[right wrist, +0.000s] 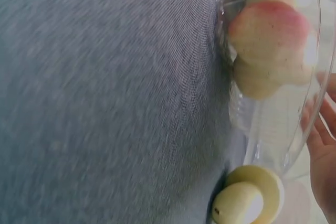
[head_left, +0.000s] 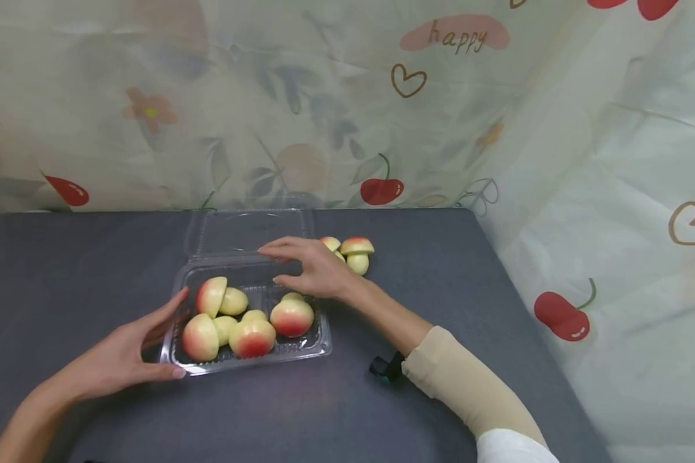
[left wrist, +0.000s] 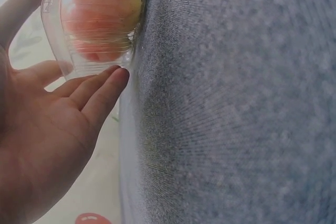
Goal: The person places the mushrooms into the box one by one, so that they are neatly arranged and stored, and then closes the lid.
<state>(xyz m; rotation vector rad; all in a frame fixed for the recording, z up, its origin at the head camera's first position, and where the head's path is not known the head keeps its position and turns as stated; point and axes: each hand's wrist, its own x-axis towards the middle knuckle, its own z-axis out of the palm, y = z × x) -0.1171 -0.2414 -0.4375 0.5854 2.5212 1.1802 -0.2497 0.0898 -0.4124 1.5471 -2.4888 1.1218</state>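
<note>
A clear plastic box [head_left: 266, 363] lies with its lid [head_left: 249, 233] folded back behind it. Inside are several mushroom-shaped pieces [head_left: 251, 338] with pale stems and red-and-yellow caps. My left hand [head_left: 130, 354] rests against the box's left end, thumb at the front corner. In the left wrist view its straight fingers [left wrist: 102, 98] touch the clear wall. Over the back right of the box hovers my right hand [head_left: 313, 265], fingers extended, with nothing held. Just beyond that hand, outside the box, lie more mushroom pieces [head_left: 357, 252], partly hidden by it.
Dark grey cloth covers the table [head_left: 347, 418]. A patterned curtain [head_left: 295, 128] stands along its back edge and another stretch of it runs down the right side. A small black device [head_left: 387, 368] sits at the right wrist.
</note>
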